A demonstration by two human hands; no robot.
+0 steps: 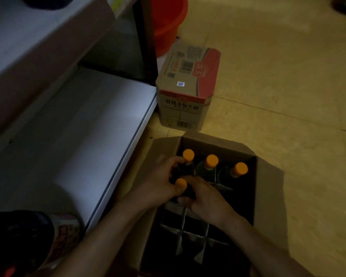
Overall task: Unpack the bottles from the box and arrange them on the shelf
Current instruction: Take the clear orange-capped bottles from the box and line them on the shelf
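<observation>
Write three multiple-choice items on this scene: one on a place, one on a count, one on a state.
1. Where does the closed carton stand?
A. on the shelf
B. on the bucket
C. on the floor beyond the open box

2. How many orange caps show in the open box?
A. two
B. four
C. six

3. What is the right hand doing?
A. gripping the near bottle
B. lying flat on the floor
C. folding a flap

Answers:
1 C: it stands on the floor past the box's far flap.
2 B: three caps show in the far row and one nearer.
3 A: its fingers and thumb curl round the bottle below its cap.
</observation>
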